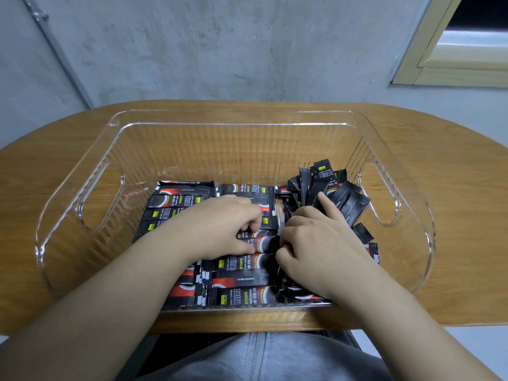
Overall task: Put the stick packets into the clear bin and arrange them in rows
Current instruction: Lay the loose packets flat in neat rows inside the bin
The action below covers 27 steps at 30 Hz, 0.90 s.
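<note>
Clear bin (82, 171) sits on the wooden worktop (33, 166), long side toward the person, cut-out handles at left and right ends. All visible stick packets are inside it.

Left and middle of the bin floor: flat rows of packets (242, 295) lying crosswise, side by side, black with red and white print — two columns, stacked from the far side to the near wall. Right end: loose pile of packets (324, 185), unsorted, several standing on end or leaning against the right wall, a few tilted toward the handle cut-out.

Left hand (220, 229) is down on the middle rows, palm down, fingers curled at the tips. Thumb and forefinger look pinched on a packet edge near the centre gap, but the contact is partly hidden — cannot tell for sure whether it grips or only presses.

Right hand (316, 240) is at the boundary between the rows and the loose pile. Forefinger extended, pointing up into the pile and touching a packet there; other fingers curled under, knuckles against the packets. What the curled fingers hold, if anything, is hidden.

The two hands sit just beside each other, near touching at the centre gap.

Behind the worktop: grey concrete wall (247, 50), window frame (428, 59) upper right.
</note>
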Motion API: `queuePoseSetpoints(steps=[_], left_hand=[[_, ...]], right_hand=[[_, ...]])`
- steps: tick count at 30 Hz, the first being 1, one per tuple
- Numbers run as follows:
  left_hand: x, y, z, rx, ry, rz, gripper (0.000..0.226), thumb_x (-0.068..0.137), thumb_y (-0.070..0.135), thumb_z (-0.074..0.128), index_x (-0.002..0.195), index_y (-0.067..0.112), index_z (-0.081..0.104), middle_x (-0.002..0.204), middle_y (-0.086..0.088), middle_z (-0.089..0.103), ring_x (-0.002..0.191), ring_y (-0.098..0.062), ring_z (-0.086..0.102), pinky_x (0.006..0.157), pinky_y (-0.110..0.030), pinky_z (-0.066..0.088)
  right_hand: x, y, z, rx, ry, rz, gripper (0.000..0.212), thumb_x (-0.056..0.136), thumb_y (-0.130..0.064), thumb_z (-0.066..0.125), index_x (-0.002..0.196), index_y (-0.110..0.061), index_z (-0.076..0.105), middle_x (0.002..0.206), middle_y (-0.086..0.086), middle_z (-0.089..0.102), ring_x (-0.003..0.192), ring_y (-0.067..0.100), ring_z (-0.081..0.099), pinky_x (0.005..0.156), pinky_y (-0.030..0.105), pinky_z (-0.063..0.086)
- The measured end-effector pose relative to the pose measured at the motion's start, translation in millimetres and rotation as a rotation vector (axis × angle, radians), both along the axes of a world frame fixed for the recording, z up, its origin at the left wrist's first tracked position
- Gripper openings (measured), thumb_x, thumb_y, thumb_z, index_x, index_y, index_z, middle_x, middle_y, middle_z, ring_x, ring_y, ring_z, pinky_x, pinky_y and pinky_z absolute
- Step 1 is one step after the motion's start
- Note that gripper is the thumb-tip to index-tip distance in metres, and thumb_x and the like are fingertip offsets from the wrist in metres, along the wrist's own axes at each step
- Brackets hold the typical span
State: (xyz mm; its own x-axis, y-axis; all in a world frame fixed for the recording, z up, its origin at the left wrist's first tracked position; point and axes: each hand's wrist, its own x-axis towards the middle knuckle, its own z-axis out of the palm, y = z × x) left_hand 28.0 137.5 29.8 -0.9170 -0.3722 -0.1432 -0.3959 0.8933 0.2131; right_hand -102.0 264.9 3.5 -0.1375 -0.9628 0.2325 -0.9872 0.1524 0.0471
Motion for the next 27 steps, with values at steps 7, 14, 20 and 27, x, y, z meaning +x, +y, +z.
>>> queuePoseSetpoints(steps=[7,14,20,27], left_hand=[[-6,4,-4,-0.127,-0.065,-0.062,0.023,0.087,0.044,0.058,0.103,0.028,0.054,0.093,0.015,0.047,0.093,-0.007,0.041,0.085,-0.025,0.039],[-6,3,-3,0.072,-0.092,0.036,0.015,0.092,0.034,0.057,0.085,0.021,0.061,0.086,0.009,0.062,0.084,-0.009,0.056,0.076,-0.028,0.046],[-1,-5,4,0.165,0.038,0.173,0.010,0.094,0.029,0.053,0.089,0.026,0.061,0.080,0.010,0.063,0.070,-0.003,0.051,0.067,-0.024,0.041],[-5,-5,-4,0.056,-0.014,0.152,0.013,0.098,0.026,0.046,0.098,0.024,0.059,0.086,0.005,0.056,0.091,-0.013,0.051,0.079,-0.030,0.044]], right_hand=[[-1,0,-1,-0.003,0.000,0.022,0.045,0.073,-0.035,0.030,0.057,-0.016,0.066,0.061,-0.003,0.062,0.081,0.021,0.062,0.108,0.044,0.014],[1,3,14,0.152,0.001,0.047,0.072,0.071,-0.042,0.004,0.086,-0.018,0.070,0.091,-0.004,0.066,0.111,0.017,0.051,0.111,0.039,-0.008],[-1,2,2,0.050,0.016,0.014,0.048,0.075,-0.037,0.027,0.062,-0.017,0.068,0.067,-0.004,0.065,0.089,0.020,0.062,0.109,0.042,0.009],[-1,1,-1,-0.018,0.004,0.023,0.042,0.073,-0.035,0.031,0.056,-0.016,0.065,0.060,-0.004,0.061,0.081,0.021,0.062,0.107,0.043,0.014]])
